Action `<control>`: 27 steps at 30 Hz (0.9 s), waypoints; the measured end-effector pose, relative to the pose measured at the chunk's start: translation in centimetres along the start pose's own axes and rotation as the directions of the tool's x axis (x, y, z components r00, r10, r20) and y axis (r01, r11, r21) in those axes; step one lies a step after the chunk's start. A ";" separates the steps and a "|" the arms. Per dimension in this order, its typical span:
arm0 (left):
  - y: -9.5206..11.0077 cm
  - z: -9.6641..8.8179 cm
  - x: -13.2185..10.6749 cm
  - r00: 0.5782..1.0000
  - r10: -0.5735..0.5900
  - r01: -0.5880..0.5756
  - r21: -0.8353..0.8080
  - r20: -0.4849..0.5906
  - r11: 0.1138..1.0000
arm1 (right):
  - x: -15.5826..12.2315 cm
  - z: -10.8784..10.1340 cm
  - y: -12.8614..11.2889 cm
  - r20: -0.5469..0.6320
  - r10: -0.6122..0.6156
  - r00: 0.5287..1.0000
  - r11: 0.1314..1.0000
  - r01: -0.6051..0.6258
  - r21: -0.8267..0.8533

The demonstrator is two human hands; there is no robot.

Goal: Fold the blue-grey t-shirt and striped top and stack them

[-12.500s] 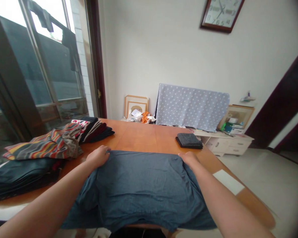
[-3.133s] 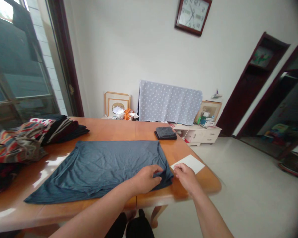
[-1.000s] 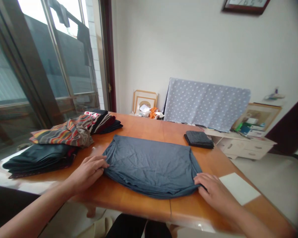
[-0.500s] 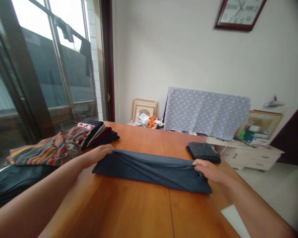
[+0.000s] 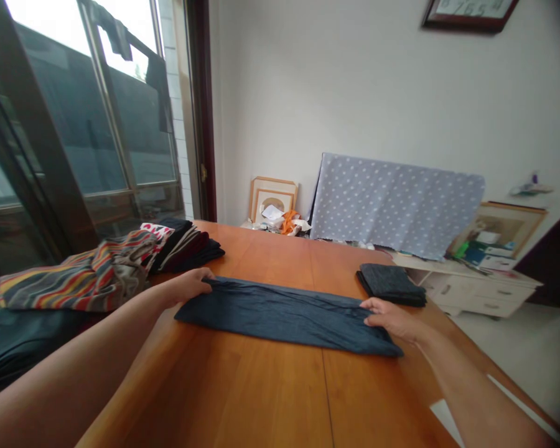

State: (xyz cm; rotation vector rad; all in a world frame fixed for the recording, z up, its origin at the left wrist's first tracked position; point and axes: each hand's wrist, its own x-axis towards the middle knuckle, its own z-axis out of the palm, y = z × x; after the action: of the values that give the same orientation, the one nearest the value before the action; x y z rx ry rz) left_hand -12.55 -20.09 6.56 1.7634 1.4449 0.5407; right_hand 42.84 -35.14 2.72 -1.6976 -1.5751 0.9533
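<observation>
The blue cloth [image 5: 284,316] is a matt, finely creased knit; the table [image 5: 247,392] beneath is smooth, glossy wood; the polka-dot cloth [image 5: 392,205] looks matt.

Daylight pours in on my left through the tall glass door [image 5: 70,106] in its dark wooden frame [image 5: 200,112], the white wall [image 5: 354,93] runs along the far side under a wall clock [image 5: 469,15], and a low white cabinet [image 5: 476,295] stands right on the pale floor [image 5: 532,354]
</observation>
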 end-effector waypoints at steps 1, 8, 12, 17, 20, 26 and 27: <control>-0.1 0.2 0.4 1.000 0.008 -0.009 -0.027 -0.023 1.000 | 0.2 0.2 0.1 -0.061 0.006 0.998 1.000 -0.006 -0.013; -2.2 1.6 2.7 0.901 0.068 -0.019 0.117 -0.429 0.993 | 1.1 1.7 1.1 -0.616 -0.065 0.785 0.993 -0.009 -0.117; -3.3 1.1 0.8 0.829 0.249 -0.031 0.403 -0.501 0.915 | -1.2 0.9 1.4 -0.637 -0.137 0.759 0.934 -0.116 -0.339; -4.1 1.4 -5.3 0.863 0.495 -0.341 0.610 -0.097 0.715 | -6.6 1.3 0.8 -0.367 -0.299 0.881 0.789 0.012 -0.614; -4.0 2.2 -8.0 0.861 0.509 -0.392 0.664 0.020 0.636 | -8.8 2.7 0.5 -0.159 -0.327 0.932 0.681 0.115 -0.723; -2.4 3.4 -8.0 0.862 0.507 -0.340 0.736 -0.005 0.585 | -8.7 5.0 0.2 -0.195 -0.359 0.913 0.548 0.037 -0.836; -2.1 3.4 -7.9 0.861 0.509 -0.332 0.750 -0.007 0.572 | -8.6 5.0 0.0 -0.206 -0.366 0.908 0.536 0.025 -0.844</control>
State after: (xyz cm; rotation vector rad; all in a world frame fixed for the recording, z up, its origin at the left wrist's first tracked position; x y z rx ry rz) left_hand -13.46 -28.57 3.97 2.8369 1.4952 0.4283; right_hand 38.41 -43.87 0.76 -2.0374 -2.0413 -0.3587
